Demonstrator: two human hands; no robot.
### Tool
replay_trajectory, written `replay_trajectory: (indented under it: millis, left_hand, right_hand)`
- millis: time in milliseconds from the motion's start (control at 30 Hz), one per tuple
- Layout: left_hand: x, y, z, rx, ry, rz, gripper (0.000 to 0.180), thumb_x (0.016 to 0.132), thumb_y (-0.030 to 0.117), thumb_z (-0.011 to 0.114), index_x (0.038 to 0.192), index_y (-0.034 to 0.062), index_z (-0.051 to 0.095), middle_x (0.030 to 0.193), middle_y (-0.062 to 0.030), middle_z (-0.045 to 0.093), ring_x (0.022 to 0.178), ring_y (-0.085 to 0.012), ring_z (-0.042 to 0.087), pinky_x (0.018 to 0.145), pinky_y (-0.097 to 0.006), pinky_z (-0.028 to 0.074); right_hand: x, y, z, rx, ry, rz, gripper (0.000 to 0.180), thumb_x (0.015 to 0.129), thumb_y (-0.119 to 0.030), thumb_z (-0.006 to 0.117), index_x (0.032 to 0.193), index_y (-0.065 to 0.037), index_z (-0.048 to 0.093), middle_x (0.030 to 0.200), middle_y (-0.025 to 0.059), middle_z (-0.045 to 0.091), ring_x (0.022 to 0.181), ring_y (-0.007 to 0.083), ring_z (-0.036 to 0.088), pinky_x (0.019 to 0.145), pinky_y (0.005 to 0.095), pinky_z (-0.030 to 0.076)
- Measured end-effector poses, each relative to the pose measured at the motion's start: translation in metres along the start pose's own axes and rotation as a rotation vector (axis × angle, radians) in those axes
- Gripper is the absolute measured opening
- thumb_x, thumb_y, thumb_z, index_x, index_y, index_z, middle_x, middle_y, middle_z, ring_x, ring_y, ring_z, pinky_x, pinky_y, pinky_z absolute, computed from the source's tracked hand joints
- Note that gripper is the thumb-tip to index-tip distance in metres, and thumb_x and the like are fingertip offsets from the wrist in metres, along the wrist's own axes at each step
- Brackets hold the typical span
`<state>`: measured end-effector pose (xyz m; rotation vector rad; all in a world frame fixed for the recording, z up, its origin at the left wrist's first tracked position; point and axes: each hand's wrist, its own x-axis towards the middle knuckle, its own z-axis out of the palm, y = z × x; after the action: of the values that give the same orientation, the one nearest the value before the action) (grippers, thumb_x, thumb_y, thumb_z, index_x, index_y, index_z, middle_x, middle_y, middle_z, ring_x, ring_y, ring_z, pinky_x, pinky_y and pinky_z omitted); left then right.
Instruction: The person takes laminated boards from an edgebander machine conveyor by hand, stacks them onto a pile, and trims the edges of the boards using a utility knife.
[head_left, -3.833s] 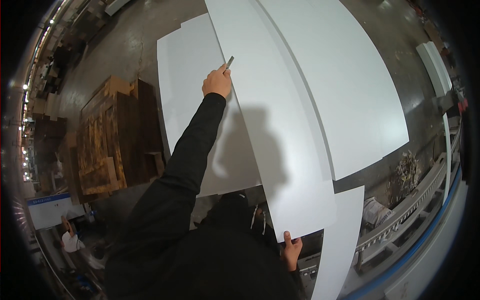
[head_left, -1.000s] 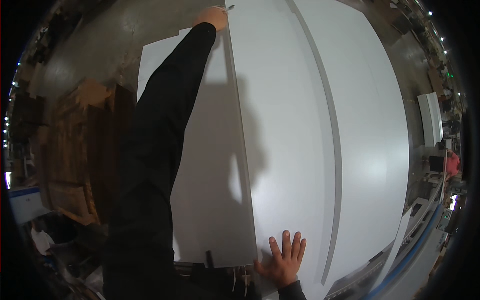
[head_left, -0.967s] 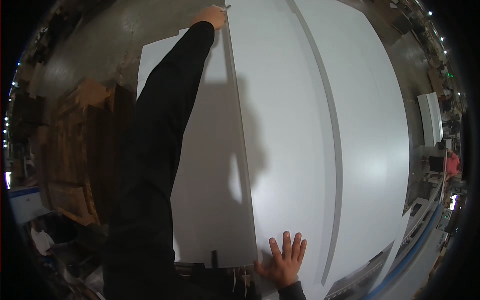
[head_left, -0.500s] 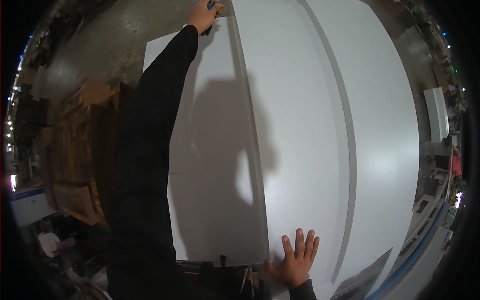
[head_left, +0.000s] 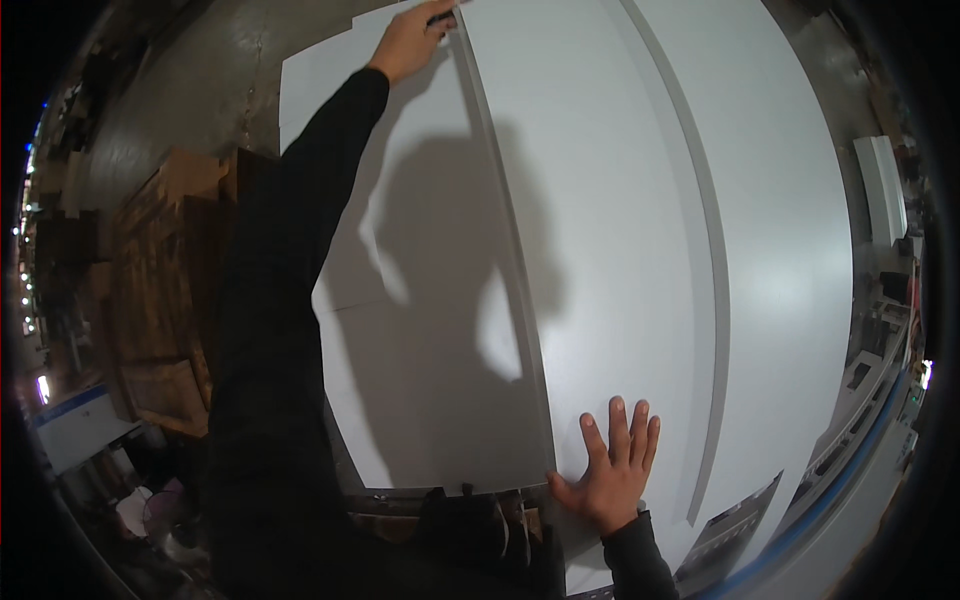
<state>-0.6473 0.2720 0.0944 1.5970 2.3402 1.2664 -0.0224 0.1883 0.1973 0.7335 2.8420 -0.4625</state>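
Large white panels lie stacked in overlapping steps; the middle panel (head_left: 620,250) rests beside the lower left panel (head_left: 360,400), and the right panel (head_left: 785,280) lies beyond another grey edge. My left hand (head_left: 408,45) reaches to the far end, closed on a small dark tool (head_left: 440,18) at the middle panel's left edge. Its kind is mostly hidden by the fingers. Near the close end, my right hand (head_left: 615,478) lies flat on the middle panel, fingers spread, thumb at its left edge. A faint line (head_left: 350,306) crosses the left panel.
Brown wooden crates or pallets (head_left: 160,300) stand on the floor to the left. A white board with a blue edge (head_left: 85,425) is at the lower left. Long white pieces (head_left: 880,190) and a blue-edged rail (head_left: 830,510) are at the right. My shadow covers the panels' middle.
The view has shifted slightly. My left hand with the small tool now sits right against the middle panel's left edge. My right hand, still spread flat, appears higher in the picture.
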Motion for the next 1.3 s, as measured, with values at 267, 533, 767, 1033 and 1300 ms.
replay_trajectory:
  millis: [267, 533, 767, 1033, 1300]
  left_hand:
    - [-0.160, 0.172, 0.009, -0.093, -0.144, -0.047, 0.035, 0.098, 0.003, 0.057, 0.129, 0.0144, 0.067, 0.106, -0.0104, 0.070, 0.097, -0.0235, 0.067, 0.091, -0.032, 0.054]
    - [-0.395, 0.351, 0.044, -0.186, -0.374, 0.044, 0.040, 0.093, 0.002, 0.057, 0.128, 0.0204, 0.068, 0.119, -0.0032, 0.072, 0.099, -0.0244, 0.068, 0.091, -0.038, 0.052]
    - [-0.393, 0.337, 0.061, -0.154, -0.062, 0.101, 0.032, 0.099, 0.005, 0.051, 0.128, 0.0061, 0.065, 0.103, -0.0143, 0.069, 0.095, -0.0295, 0.066, 0.084, -0.040, 0.053]
    - [-0.362, 0.350, 0.051, -0.055, -0.038, -0.028, 0.041, 0.096, 0.002, 0.052, 0.131, 0.0181, 0.066, 0.089, -0.0138, 0.061, 0.084, -0.0298, 0.062, 0.079, -0.039, 0.051]
    - [-0.699, 0.621, 0.104, -0.252, -0.561, 0.393, 0.051, 0.085, 0.008, 0.059, 0.135, 0.0187, 0.063, 0.101, -0.0061, 0.069, 0.092, -0.0253, 0.064, 0.084, -0.040, 0.052]
  right_hand:
    - [-0.002, 0.004, 0.002, 0.125, 0.205, 0.012, 0.052, 0.094, -0.027, 0.058, 0.142, -0.007, 0.052, 0.153, 0.0153, 0.046, 0.148, 0.0390, 0.032, 0.120, 0.0566, 0.021]
    - [-0.008, 0.013, 0.014, 0.420, 0.501, -0.019, 0.036, 0.098, -0.011, 0.049, 0.131, 0.000, 0.059, 0.135, 0.0190, 0.059, 0.132, 0.0415, 0.051, 0.113, 0.0505, 0.035]
    - [-0.101, 0.007, 0.019, 0.429, 0.572, 0.055, 0.035, 0.089, -0.009, 0.066, 0.124, -0.004, 0.063, 0.129, 0.0155, 0.062, 0.125, 0.0386, 0.053, 0.107, 0.0481, 0.040]
    - [-0.353, -0.025, 0.061, 0.103, 0.173, 0.426, 0.060, 0.093, -0.026, 0.066, 0.147, -0.008, 0.047, 0.161, 0.0230, 0.027, 0.150, 0.0481, 0.015, 0.119, 0.0587, 0.018]
    - [-0.410, 0.017, 0.108, 0.972, 0.715, 0.238, 0.050, 0.107, -0.026, 0.042, 0.148, 0.002, 0.043, 0.155, 0.0204, 0.039, 0.146, 0.0363, 0.029, 0.119, 0.0471, 0.024]
